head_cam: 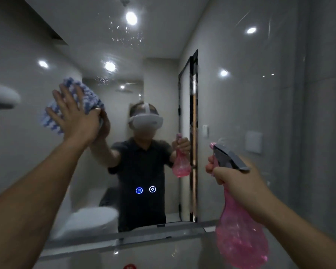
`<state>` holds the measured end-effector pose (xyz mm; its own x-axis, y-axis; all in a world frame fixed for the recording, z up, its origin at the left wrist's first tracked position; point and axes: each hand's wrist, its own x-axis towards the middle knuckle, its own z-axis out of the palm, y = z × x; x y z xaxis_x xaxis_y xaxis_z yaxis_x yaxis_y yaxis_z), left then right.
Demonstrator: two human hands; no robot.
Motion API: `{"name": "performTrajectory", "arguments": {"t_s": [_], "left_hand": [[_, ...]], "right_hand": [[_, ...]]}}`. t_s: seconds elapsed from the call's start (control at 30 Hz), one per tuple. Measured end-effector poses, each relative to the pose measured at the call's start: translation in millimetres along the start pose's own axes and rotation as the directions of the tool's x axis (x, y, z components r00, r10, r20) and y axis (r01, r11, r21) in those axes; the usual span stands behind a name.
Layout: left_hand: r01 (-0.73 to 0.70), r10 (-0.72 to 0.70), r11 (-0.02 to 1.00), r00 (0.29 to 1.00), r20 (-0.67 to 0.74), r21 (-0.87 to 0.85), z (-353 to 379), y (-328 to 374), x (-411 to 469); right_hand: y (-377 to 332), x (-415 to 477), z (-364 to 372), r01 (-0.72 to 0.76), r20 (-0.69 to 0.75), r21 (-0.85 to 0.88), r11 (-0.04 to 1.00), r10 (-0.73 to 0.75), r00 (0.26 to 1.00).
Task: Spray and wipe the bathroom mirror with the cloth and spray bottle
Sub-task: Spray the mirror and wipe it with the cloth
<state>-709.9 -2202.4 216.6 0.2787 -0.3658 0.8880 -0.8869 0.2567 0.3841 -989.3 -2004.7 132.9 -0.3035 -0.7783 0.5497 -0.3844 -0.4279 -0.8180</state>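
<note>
The bathroom mirror (231, 113) fills most of the view and reflects a person in a dark shirt. My left hand (74, 113) lies flat with straight fingers and presses a blue and white striped cloth (89, 96) against the glass at the left. My right hand (235, 183) grips the neck of a pink spray bottle (241, 235) with a grey trigger head, held upright at the lower right, a little off the mirror. Fine droplets (128, 35) speckle the glass near the top centre.
Two lit touch icons (145, 189) glow low on the mirror. A ledge (124, 239) runs under its bottom edge. A white rounded fixture (2, 98) juts in from the left edge. A grey tiled wall (328, 113) stands at the right.
</note>
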Motion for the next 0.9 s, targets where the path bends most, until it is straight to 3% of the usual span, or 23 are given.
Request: {"name": "performTrajectory", "arguments": {"t_s": [0.03, 0.07, 0.1, 0.17, 0.23, 0.3, 0.47, 0.53, 0.57, 0.63, 0.7, 0.73, 0.77, 0.83, 0.9], "left_hand": [[-0.032, 0.032, 0.999, 0.999, -0.009, -0.009, 7.6, 13.0, -10.1], [-0.176, 0.176, 0.984, 0.984, -0.006, 0.003, 17.4, 22.4, -27.3], [-0.375, 0.374, 0.927, 0.927, 0.024, 0.021, 26.0, 28.6, -49.8], [-0.698, 0.691, 0.713, 0.715, 0.107, 0.063, 35.3, 30.4, -90.5], [-0.810, 0.791, 0.584, 0.582, 0.186, 0.052, 35.9, 21.2, -103.3], [-0.838, 0.815, 0.545, 0.536, 0.218, 0.026, 31.6, 16.3, -98.0], [-0.815, 0.789, 0.580, 0.558, 0.259, -0.010, 18.5, 23.3, -100.3], [-0.750, 0.726, 0.661, 0.633, 0.269, -0.019, 20.5, 30.7, -104.6], [-0.659, 0.642, 0.751, 0.721, 0.261, -0.028, 25.8, 37.2, -102.3], [-0.317, 0.323, 0.946, 0.918, 0.231, -0.065, 37.5, 65.2, -87.7], [-0.018, 0.038, 0.993, 0.986, 0.164, -0.119, 43.1, 104.3, -69.9], [0.038, -0.023, 0.993, 0.991, 0.129, -0.113, 45.5, 121.3, -65.9], [0.019, -0.010, 0.996, 0.995, 0.102, -0.087, 49.7, 138.1, -67.1], [-0.238, 0.239, 0.971, 0.968, 0.079, -0.025, 63.2, 162.0, -87.7], [-0.583, 0.578, 0.812, 0.804, 0.137, -0.002, 78.9, 178.8, -131.9]], "right_hand": [[-0.5, -3.4, -0.8, -0.009, -0.017, -0.010, 1.000, 0.008, 1.000], [-1.1, -6.7, 0.2, -0.021, -0.024, -0.011, 1.000, 0.021, 0.999], [-0.9, -8.8, 1.6, -0.034, -0.028, -0.015, 0.999, 0.034, 0.999], [2.1, -9.9, 3.3, -0.065, -0.039, -0.029, 0.997, 0.064, 0.997], [5.1, -9.6, -0.6, -0.099, -0.073, -0.064, 0.993, 0.094, 0.993], [8.5, -5.8, -11.9, -0.122, -0.151, -0.067, 0.990, 0.111, 0.982], [16.8, 2.0, -37.4, -0.168, -0.260, -0.026, 0.985, 0.155, 0.953], [18.8, 3.3, -44.3, -0.159, -0.275, -0.037, 0.987, 0.143, 0.951], [19.5, 4.0, -48.3, -0.142, -0.269, -0.044, 0.989, 0.125, 0.955], [21.3, 6.6, -58.0, -0.082, -0.222, -0.036, 0.996, 0.072, 0.972], [23.1, 10.6, -71.2, -0.046, -0.170, -0.021, 0.999, 0.042, 0.985], [24.2, 10.8, -76.8, -0.041, -0.144, -0.018, 0.999, 0.038, 0.989], [26.6, 11.5, -84.4, -0.037, -0.122, -0.009, 0.999, 0.036, 0.992], [31.4, 14.3, -98.4, -0.026, -0.086, 0.034, 0.999, 0.029, 0.996], [38.1, 18.5, -114.3, -0.019, -0.058, 0.079, 0.997, 0.024, 0.998]]}}
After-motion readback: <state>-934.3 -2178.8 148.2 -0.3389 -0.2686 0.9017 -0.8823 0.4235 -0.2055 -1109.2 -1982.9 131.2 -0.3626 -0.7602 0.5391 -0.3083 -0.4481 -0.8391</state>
